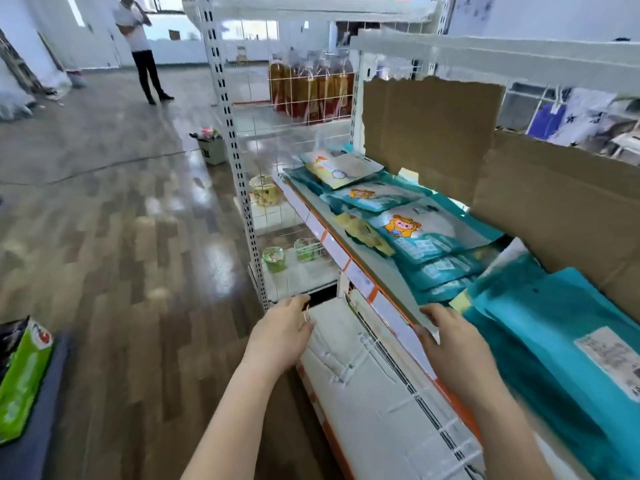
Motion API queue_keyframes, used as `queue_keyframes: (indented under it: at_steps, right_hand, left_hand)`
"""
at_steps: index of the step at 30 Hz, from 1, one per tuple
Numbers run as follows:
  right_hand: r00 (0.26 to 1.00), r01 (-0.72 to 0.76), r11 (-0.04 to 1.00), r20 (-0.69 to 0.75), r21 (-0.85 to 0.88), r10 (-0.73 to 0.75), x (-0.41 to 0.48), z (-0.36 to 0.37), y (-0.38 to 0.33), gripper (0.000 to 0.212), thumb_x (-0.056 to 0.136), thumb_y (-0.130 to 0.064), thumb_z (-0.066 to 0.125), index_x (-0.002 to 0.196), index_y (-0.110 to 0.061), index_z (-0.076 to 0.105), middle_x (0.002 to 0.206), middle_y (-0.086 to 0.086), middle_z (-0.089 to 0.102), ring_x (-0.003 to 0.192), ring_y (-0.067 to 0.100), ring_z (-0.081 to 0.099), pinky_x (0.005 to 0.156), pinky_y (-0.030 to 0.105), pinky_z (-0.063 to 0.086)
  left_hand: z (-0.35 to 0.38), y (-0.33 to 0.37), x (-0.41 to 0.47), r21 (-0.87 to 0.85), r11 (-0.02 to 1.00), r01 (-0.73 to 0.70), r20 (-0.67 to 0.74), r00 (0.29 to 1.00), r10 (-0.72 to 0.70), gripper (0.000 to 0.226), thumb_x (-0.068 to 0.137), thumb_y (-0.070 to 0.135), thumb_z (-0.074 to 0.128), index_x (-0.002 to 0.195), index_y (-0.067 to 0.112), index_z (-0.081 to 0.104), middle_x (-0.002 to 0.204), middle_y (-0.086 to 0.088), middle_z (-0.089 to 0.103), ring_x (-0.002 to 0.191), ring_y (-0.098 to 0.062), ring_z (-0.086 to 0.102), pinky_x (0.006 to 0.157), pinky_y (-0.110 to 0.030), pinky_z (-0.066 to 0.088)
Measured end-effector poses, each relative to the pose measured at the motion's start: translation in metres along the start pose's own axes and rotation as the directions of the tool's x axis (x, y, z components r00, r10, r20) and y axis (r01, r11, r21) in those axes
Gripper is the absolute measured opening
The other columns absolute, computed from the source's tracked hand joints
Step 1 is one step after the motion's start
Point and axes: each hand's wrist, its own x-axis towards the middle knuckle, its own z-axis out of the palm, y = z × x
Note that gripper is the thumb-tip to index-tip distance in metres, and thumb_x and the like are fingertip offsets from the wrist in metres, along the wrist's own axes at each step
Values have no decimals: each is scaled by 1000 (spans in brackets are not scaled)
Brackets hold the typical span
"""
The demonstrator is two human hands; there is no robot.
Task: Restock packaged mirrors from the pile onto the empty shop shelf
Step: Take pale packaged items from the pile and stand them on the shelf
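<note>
Hands: two, left hand [282,332] and right hand [450,336]. Packaged mirrors [412,233] on the shelf [377,278]: at least six, overlapping, full count unclear. Cardboard sheets [429,133]: two. Green glass cups [273,258]: two. Yellow jar [265,192]: one. Amber bottles [311,88]: one row, too blurred to count. Floor carton [213,150]: one. Standing person [142,46]: one.

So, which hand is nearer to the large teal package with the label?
Right. The right hand sits just left of the large teal package; the left hand is farther left.
</note>
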Motion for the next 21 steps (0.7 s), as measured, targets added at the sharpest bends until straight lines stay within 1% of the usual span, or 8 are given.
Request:
queue_keyframes:
  at_steps: [3,6,8,12,14,17,21]
  right_hand:
    - [999,-26,999,-37,-18,26,25,11,-27,32,94,-30,51,124,-18,53,122,2,59,113,21,52,90,33,42]
    - [999,-34,999,-43,-32,33,47,20,-46,31,94,-31,52,122,-18,54,119,1,60,112,20,54,87,34,44]
    - [997,-52,998,-52,-27,50,64,25,-54,32,93,-30,53,122,-17,55,119,0,60,111,20,54,87,34,45]
    - [994,-93,995,-60,-46,90,103,33,-66,30,93,-29,53,121,-17,55,119,-1,60,113,20,51,86,34,44]
    - [990,-108,991,-104,-84,99,125,37,-72,26,93,-30,52,116,-19,57,112,-1,61,108,20,51,80,34,45]
    - [965,-153,982,-230,-108,125,162,38,-82,19,93,-28,51,108,-18,59,102,2,64,98,25,55,68,33,42]
    - [937,-250,963,-276,-96,216,208,39,-92,18,93,-30,50,101,-17,60,94,4,66,89,29,58,60,31,38]
  left_hand:
    - [-16,-21,31,-6,999,-37,-11,999,37,47,97,32,46,142,22,35,140,0,45,127,-20,45,98,-34,41]
    - [-24,-37,58,-29,999,-36,-2,999,36,50,97,31,46,143,21,32,145,0,40,130,-21,41,102,-36,39]
    - [-26,-46,78,-50,998,-41,17,999,42,51,97,31,46,145,22,31,148,0,37,132,-21,40,104,-36,38]
    - [-27,-58,123,-64,995,-71,36,997,74,53,97,31,46,146,23,28,149,1,36,134,-20,37,104,-35,37]
    - [-30,-61,153,-67,994,-88,52,994,91,54,97,31,46,147,23,26,151,1,33,136,-20,34,105,-35,35]
    - [-34,-62,202,-51,990,-133,25,991,134,53,97,30,46,146,22,27,151,1,32,136,-22,34,106,-36,34]
    - [-44,-56,265,-30,977,-213,32,976,214,52,97,32,46,145,21,30,150,1,34,135,-21,36,106,-34,34]
